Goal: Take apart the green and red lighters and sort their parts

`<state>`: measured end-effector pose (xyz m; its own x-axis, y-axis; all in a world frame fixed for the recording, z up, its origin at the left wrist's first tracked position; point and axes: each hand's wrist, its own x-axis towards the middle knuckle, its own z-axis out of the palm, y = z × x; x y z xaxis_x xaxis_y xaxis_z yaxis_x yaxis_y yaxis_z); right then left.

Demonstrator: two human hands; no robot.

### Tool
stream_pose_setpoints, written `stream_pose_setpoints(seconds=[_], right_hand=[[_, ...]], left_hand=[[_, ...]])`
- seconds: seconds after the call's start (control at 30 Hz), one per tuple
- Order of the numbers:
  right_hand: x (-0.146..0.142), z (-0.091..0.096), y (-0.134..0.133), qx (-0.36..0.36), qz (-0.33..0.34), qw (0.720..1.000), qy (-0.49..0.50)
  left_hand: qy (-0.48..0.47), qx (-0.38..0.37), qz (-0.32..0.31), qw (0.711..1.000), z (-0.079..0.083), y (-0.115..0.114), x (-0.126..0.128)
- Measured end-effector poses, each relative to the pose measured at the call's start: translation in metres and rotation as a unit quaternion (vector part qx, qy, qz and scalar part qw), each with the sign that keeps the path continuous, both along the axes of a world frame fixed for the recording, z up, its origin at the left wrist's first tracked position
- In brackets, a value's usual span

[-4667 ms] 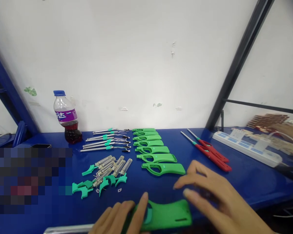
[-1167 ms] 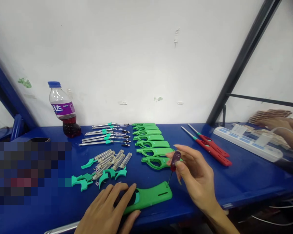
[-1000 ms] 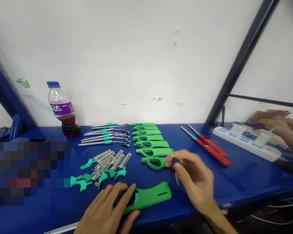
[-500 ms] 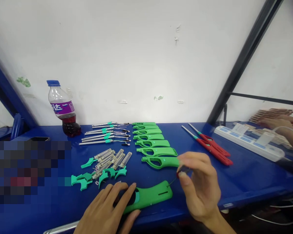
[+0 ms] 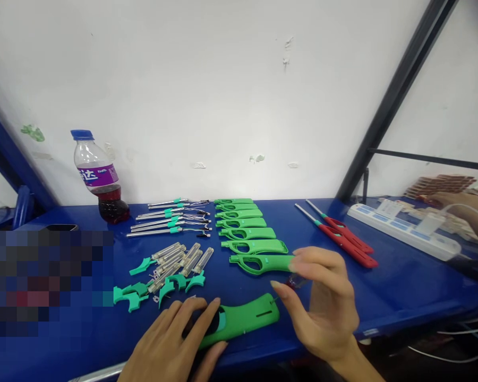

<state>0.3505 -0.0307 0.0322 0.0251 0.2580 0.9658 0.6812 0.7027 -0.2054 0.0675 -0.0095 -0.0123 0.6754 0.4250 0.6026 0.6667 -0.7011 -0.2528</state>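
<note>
A worker leans a screwdriver [image 5: 295, 281] against the end of a green lighter [image 5: 249, 317] at a blue table [image 5: 382, 292]. The lighter lies on its side near the front edge, its metal tube [image 5: 99, 373] pointing left and running out of view.

The left hand [image 5: 171, 334] spreads over the trigger end, fingers bent across the top and thumb along the near side, pinning it down. The right hand [image 5: 327, 307] curls loosely about the screwdriver's dark handle, thumb slightly apart from the fingertips; how firmly they press cannot be told. The thin shaft slants down to the corner beside the slot, where the tip is too small to make out.

The step in hand looks like driving a screw at the butt of the lighter. The next move seems to call for a fresh pinch on the handle, the shaft brought more upright, and a steady left hand so the tip does not slip.

Behind, green shells [image 5: 276, 262] line up beside metal rods [image 5: 149, 232] with wires, clear tubes [image 5: 191, 258] and teal triggers [image 5: 167, 293]. Two red lighters [image 5: 342, 240] lie to the right, near a white power strip [image 5: 402, 231].
</note>
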Motion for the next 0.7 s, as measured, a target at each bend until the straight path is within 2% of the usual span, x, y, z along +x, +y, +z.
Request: stream_pose_setpoints(seconds=[0.13, 0.37, 0.57, 0.7], right_hand=[[-0.0027, 0.0004, 0.0014, 0.006, 0.008, 1.000, 0.005], [-0.0049, -0.0037, 0.0006, -0.052, 0.077, 0.993, 0.067], [-0.0027, -0.0010, 0.0021, -0.034, 0.038, 0.997, 0.051], [-0.0034, -0.0053, 0.0027, -0.069, 0.043, 0.993, 0.086]], left_hand=[[0.002, -0.003, -0.001, 1.000, 0.0002, 0.0003, 0.0004], [0.002, -0.002, 0.000, 1.000, 0.0013, 0.0015, 0.0021], [-0.002, -0.005, 0.003, 1.000, 0.0019, 0.0012, 0.0026], [-0.018, -0.013, -0.001, 1.000, 0.0013, 0.0003, 0.0022]])
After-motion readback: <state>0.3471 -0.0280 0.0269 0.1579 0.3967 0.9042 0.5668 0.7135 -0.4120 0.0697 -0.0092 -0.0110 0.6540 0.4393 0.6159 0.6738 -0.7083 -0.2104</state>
